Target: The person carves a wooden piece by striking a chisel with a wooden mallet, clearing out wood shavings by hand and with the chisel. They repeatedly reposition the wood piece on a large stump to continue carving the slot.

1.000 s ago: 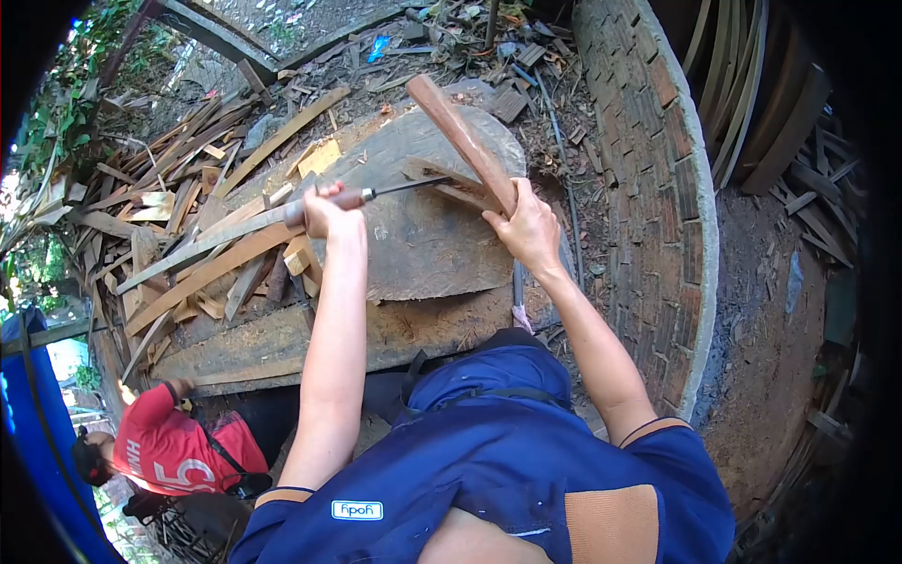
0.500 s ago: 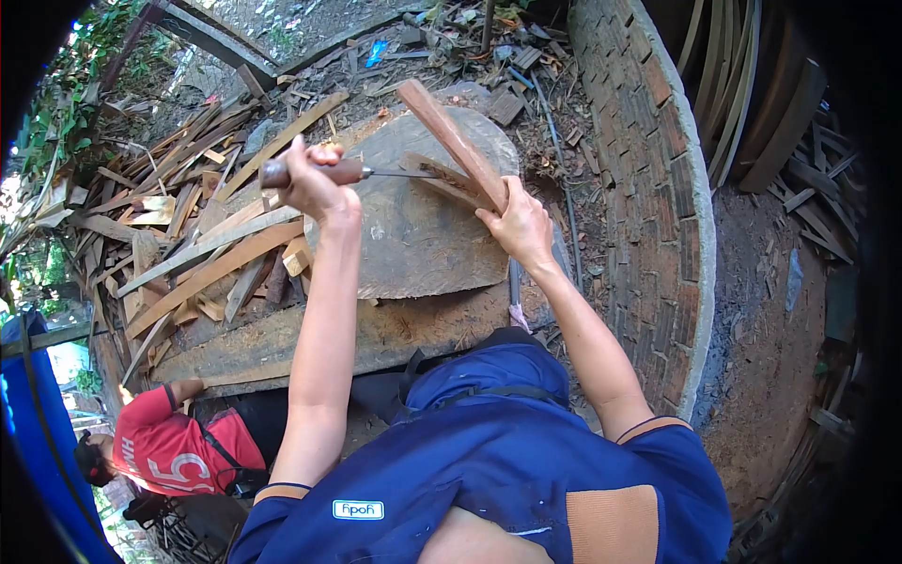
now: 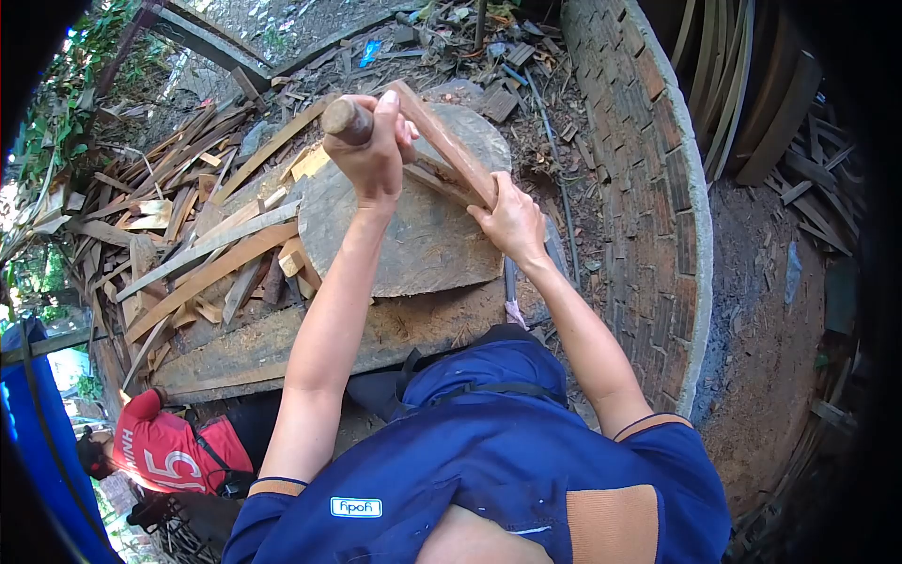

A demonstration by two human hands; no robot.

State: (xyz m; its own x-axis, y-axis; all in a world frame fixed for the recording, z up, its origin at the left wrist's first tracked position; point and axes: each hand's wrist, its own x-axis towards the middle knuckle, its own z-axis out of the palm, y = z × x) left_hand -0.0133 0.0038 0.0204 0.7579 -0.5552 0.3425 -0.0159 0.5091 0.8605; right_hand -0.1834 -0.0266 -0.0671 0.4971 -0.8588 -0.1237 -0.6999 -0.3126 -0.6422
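Note:
My left hand (image 3: 371,155) is wrapped round the thick round wooden handle (image 3: 348,120) of a knife, whose butt end faces me. The blade is hidden behind the hand and the wood. In my right hand (image 3: 512,218) is the near end of a reddish-brown wooden stick (image 3: 446,141), slanting up and left. Its far end comes right beside my left fingers. A second brown strip of wood (image 3: 440,180) shows just below the stick, by my right fingers. Both hands are over a large sawn log block (image 3: 404,244).
Offcuts and long planks (image 3: 221,254) pile up on the left. A curved brick wall (image 3: 639,207) rises on the right, with tall boards (image 3: 785,113) behind it. A person in a red shirt (image 3: 178,451) is at the lower left, near a long timber (image 3: 244,352).
My left hand has moved right and up toward the stick's far end, turning the handle's butt toward me. The blade no longer shows. My right hand keeps its hold, shifted slightly left.

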